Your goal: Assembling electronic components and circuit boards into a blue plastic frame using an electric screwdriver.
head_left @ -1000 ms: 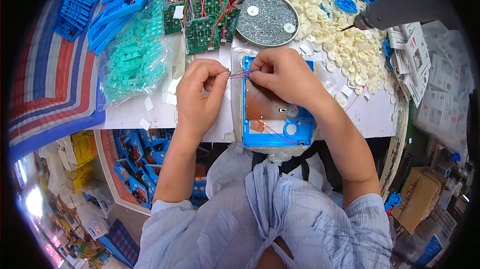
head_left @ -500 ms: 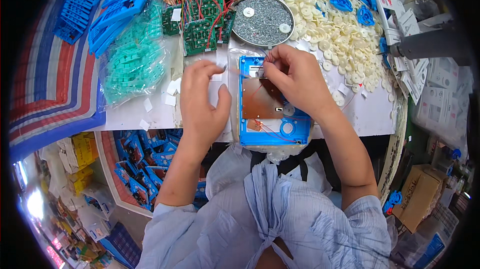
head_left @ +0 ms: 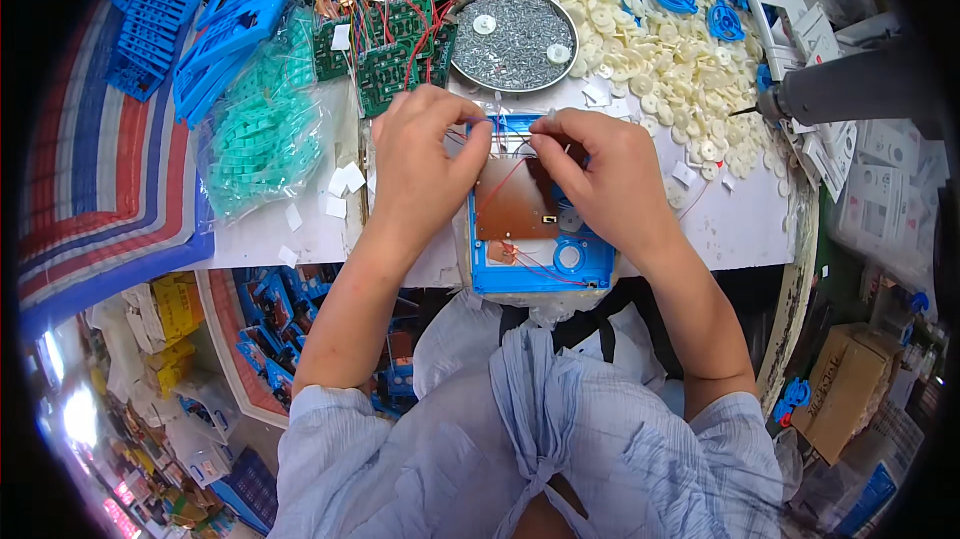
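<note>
A blue plastic casing (head_left: 545, 282) lies in front of me at the table's near edge, with a brown circuit board (head_left: 513, 211) set inside it. Thin red and dark wires (head_left: 513, 144) run across the casing's far end, between my hands. My left hand (head_left: 425, 154) pinches wires at the far left corner, thumb against fingertips. Opposite it, my right hand (head_left: 612, 164) pinches wires too, its wrist over the casing's right side. A small copper-coloured piece (head_left: 501, 253) with red leads sits near the casing's front. My fingers partly hide the wires' ends.
Behind the casing stands a round tray of small screws (head_left: 515, 1). Cream plastic discs (head_left: 660, 49) are heaped at right, near a dark tool (head_left: 850, 84). Green circuit boards (head_left: 405, 69), a bag of turquoise parts (head_left: 262, 139) and blue casings (head_left: 235, 29) lie at left.
My left hand has moved up and right to the casing's far end, and its fingers have closed on wires. The right hand keeps its pinch there, slightly lower.
</note>
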Available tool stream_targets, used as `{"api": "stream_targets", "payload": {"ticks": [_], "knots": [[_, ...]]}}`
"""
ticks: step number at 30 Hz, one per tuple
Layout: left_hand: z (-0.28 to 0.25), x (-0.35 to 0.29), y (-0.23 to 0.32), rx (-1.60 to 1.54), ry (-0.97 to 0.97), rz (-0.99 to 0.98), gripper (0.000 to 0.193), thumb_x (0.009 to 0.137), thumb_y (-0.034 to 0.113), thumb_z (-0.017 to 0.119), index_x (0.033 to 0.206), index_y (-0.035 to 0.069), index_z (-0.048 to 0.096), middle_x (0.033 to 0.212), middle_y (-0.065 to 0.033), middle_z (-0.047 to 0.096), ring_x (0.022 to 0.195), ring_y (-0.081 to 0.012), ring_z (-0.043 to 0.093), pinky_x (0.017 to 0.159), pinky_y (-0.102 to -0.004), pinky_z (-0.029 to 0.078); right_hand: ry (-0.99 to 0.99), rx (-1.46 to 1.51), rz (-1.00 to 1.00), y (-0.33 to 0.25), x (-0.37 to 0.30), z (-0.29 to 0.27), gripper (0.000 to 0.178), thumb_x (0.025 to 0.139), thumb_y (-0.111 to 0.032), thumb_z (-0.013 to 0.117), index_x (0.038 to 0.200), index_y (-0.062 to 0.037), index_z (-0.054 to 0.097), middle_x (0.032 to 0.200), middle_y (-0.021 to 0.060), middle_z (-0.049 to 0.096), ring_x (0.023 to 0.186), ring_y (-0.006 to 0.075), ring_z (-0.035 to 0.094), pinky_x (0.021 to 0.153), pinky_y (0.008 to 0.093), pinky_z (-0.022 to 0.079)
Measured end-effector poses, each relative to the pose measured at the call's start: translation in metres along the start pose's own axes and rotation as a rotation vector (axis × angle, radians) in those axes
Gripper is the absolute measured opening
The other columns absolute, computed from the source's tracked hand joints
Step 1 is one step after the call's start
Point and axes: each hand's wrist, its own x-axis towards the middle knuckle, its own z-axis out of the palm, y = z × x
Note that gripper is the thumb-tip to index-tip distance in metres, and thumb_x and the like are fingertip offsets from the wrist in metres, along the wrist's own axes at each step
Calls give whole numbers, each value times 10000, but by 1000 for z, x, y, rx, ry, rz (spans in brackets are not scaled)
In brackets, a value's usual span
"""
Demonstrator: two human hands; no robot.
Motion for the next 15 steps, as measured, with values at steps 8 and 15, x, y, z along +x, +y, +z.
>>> {"api": "stream_targets", "payload": {"ticks": [8,15], "knots": [[8,9,3,86,16,31,194,819,209,789,874,33,726,867,-107,672,833,-287,629,774,-408,490,-55,-48,-19,-2,-7,0,207,892,-110,677,1070,-9,713,930,156,724,775,318,710,692,399,558],[8,19,-6,16,-123,-101,213,838,219,781,926,29,743,892,-104,682,802,-245,644,714,-362,504,-87,106,86,-4,-12,2,304,900,-85,660,1184,23,655,967,179,712,827,351,707,737,419,561]]}}
